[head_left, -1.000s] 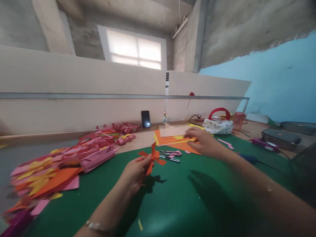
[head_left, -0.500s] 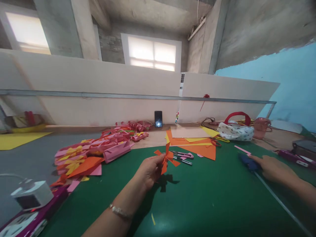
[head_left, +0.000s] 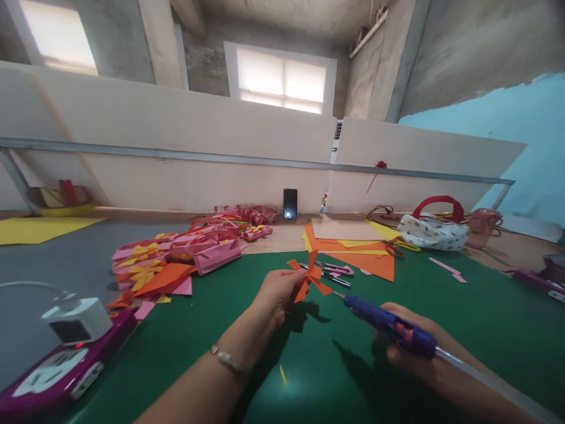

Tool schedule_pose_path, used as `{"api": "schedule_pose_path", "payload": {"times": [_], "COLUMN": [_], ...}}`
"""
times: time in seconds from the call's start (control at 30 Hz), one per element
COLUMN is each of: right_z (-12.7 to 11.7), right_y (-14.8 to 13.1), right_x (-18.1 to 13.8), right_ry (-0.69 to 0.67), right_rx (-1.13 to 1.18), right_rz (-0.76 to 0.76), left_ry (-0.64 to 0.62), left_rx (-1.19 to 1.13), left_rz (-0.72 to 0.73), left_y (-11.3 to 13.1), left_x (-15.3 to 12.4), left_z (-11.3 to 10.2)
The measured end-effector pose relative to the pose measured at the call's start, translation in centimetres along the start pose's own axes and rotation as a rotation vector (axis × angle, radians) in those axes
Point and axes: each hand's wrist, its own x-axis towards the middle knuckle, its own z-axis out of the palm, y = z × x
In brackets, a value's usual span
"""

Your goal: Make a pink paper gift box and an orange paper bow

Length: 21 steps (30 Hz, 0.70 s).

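Between thumb and fingers, my left hand [head_left: 278, 294] pinches an orange paper flower [head_left: 312, 274] with narrow petals, held above the green mat [head_left: 309, 365]. My right hand [head_left: 419, 335] is wrapped round a blue glue gun [head_left: 388, 323], a clear glue stick [head_left: 485, 377] jutting from its back end. The gun's nozzle points left and is close to the flower's lower right petal; whether they touch I cannot tell. Just behind the flower lie a pink-handled craft knife [head_left: 338, 268] and a slim silver tool [head_left: 335, 279].
Pink, orange and yellow paper pieces [head_left: 216, 256] pile up at left. Orange and yellow sheets [head_left: 371, 264] lie at the back. A purple power strip [head_left: 66, 365] carries a white charger [head_left: 79, 321]. A phone [head_left: 290, 204] stands upright; a white pouch [head_left: 432, 232] sits back right.
My right hand has brought the glue gun from the far right of the mat to beside the flower. My left hand keeps its pinch on the flower. The view has shifted slightly.
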Motion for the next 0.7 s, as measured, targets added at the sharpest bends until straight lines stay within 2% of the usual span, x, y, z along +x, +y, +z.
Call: {"api": "schedule_pose_path", "payload": {"times": [0.1, 0.23, 0.7], "right_z": [1.1, 1.2, 2.0], "right_y": [-1.2, -0.7, -1.2], "right_x": [1.5, 3.0, 4.4], "right_ry": [-0.027, -0.019, 0.013], "right_rx": [-0.026, -0.029, -0.097], "right_rz": [-0.028, 0.002, 0.023], "left_ry": [0.013, 0.014, 0.027], "left_rx": [0.01, 0.009, 0.05], "left_rz": [-0.007, -0.019, -0.019], "left_y": [0.1, -0.1, 0.0], "left_x": [-0.1, 0.2, 0.1], "left_z": [0.2, 0.4, 0.9]}}
